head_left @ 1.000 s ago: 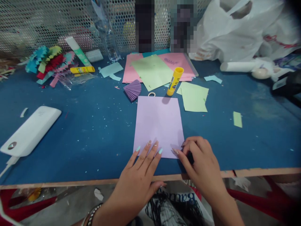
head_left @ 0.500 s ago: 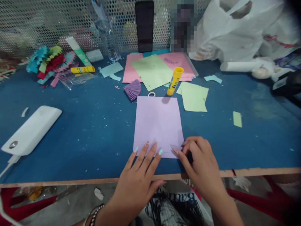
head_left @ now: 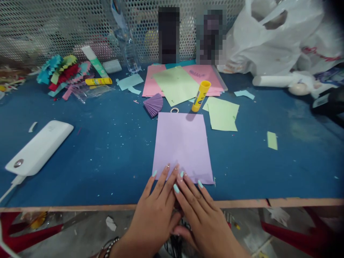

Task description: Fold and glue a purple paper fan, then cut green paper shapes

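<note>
A sheet of purple paper (head_left: 182, 143) lies flat on the blue table in front of me. On its near left edge rests my left hand (head_left: 158, 204), open, with its fingers spread. My right hand (head_left: 200, 209) lies open beside it, fingers stretched out over the near edge, its fingertips meeting those of my left hand. The sheet's near right corner looks slightly folded. Beyond the far edge are a yellow glue stick (head_left: 201, 96) standing upright, a small pale ring (head_left: 174, 110) and a pleated purple paper fan (head_left: 153, 105).
Pink sheets (head_left: 150, 80) lie under a green sheet (head_left: 177, 84) at the back; a cut green piece (head_left: 223, 114) lies right. A white power bank (head_left: 40, 148) with a cable is left. White plastic bags (head_left: 276, 39), a clear bottle (head_left: 129, 48) and colourful paper pieces (head_left: 63, 73) line the back.
My right hand has moved left from the sheet's near right corner and flattened out against my left hand. The left hand stays on the paper. The view has shifted slightly.
</note>
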`<state>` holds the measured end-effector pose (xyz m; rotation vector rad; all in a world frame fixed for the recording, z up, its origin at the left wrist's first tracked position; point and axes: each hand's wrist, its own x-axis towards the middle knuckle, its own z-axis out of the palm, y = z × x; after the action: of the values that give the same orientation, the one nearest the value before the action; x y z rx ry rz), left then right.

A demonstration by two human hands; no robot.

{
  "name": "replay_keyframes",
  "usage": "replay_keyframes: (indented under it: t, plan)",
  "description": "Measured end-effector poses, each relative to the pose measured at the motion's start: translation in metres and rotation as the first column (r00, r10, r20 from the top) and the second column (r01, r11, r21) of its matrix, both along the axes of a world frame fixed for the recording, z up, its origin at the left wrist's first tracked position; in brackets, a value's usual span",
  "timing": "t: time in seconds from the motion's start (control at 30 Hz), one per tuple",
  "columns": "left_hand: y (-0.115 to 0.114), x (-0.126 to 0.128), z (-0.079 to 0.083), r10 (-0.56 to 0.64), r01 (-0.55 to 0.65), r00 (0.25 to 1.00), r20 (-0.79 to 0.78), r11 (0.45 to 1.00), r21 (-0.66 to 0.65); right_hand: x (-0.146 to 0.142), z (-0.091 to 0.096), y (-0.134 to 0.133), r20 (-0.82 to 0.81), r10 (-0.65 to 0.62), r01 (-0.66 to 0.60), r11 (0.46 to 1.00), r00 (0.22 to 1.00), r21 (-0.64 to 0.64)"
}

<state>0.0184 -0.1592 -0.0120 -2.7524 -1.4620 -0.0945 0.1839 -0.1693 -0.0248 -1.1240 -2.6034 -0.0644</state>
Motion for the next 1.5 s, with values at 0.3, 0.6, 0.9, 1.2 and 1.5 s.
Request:
replay_keyframes:
  t: [0.3, 0.6, 0.9, 1.2, 1.5]
  plan:
    - [0.004, -0.011, 0.009, -0.054, 0.054, 0.998, -0.013, 0.998, -0.043, 0.035, -0.002, 0.000, 0.059, -0.086, 0.087, 0.996, 0.995, -0.015]
    - [0.008, -0.036, 0.019, -0.129, 0.128, 0.992, -0.009, 0.991, -0.040, 0.066, -0.003, 0.004, -0.006, -0.156, 0.155, 0.987, 0.988, -0.046]
    - [0.044, -0.026, 0.033, -0.063, 0.108, 0.957, 0.282, 0.984, -0.145, 0.057, 0.019, 0.022, -0.226, -0.161, 0.146, 0.986, 0.961, -0.080]
    - [0.047, -0.026, 0.031, -0.286, 0.297, 0.912, 0.293, 0.955, 0.009, 0.087, 0.043, 0.015, -0.488, -0.109, 0.094, 0.994, 0.866, -0.054]
    - [0.024, -0.031, 0.086, 0.170, 0.482, 0.719, 0.673, 0.576, -0.661, 0.086, 0.050, 0.015, -0.719, 0.031, -0.165, 0.979, 0.695, -0.118]
